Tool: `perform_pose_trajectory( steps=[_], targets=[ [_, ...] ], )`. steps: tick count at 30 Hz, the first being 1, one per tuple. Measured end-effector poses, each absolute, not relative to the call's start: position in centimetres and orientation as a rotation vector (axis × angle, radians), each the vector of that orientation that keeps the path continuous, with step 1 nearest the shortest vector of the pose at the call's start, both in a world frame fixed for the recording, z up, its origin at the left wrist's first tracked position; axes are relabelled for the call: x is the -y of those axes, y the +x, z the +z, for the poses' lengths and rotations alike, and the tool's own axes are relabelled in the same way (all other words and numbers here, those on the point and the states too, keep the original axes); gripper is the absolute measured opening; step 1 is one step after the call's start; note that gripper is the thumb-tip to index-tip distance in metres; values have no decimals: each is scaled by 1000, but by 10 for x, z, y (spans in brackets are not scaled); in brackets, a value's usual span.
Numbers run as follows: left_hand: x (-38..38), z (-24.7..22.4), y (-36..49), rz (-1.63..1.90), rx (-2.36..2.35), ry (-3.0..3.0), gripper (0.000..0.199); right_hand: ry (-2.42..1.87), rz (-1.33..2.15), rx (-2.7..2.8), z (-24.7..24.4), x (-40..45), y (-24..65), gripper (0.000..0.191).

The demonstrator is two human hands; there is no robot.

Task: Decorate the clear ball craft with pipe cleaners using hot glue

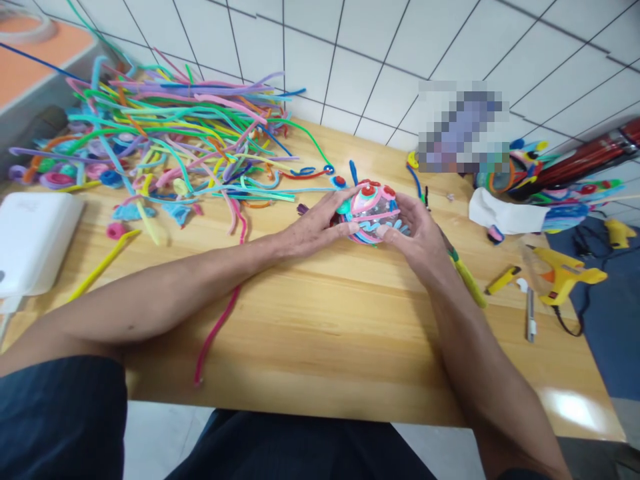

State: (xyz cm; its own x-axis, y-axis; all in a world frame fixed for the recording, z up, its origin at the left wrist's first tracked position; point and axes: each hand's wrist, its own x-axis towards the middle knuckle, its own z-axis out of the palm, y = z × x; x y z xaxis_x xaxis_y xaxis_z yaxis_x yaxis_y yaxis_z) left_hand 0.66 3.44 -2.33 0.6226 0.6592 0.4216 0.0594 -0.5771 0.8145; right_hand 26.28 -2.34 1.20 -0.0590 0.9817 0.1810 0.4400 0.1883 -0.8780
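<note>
Between my two hands is a clear round ball [367, 205] dressed with pipe cleaners in pink, red, teal and light blue. My left hand [325, 223] wraps its left side, thumb along the lower front. On the other side my right hand [417, 230] cups it, with the thumb pressed on the front and the fingers partly hidden behind. The ball is at or just over the wooden table; whether it touches the top I cannot tell. A small blue-and-red coil [339, 181] and a dark blue pipe cleaner piece [353, 172] show just beyond my left fingers.
A large heap of coloured pipe cleaners [190, 127] covers the back left. A white power bank [37, 243] lies at the left. To the right are green-handled pliers [467, 277], a yellow cutter [503, 281], a yellow glue gun [565, 273] and white paper [505, 212].
</note>
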Motion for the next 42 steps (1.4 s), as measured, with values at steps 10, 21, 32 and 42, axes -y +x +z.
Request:
perform_pose_trajectory(
  steps=[10,21,32,42],
  targets=[
    [-33,-23,2,913,-578,2059,83,-1388,801,1625,15,26,257,79],
    [-33,-23,1,916,-586,2022,80,-1428,752,1626,9,28,257,76],
    [-18,-8,4,943,-945,2123,108,-1482,604,1602,12,34,239,74],
    [-14,15,0,1018,-870,2406,107,-1497,472,1599,12,36,227,78]
  ],
)
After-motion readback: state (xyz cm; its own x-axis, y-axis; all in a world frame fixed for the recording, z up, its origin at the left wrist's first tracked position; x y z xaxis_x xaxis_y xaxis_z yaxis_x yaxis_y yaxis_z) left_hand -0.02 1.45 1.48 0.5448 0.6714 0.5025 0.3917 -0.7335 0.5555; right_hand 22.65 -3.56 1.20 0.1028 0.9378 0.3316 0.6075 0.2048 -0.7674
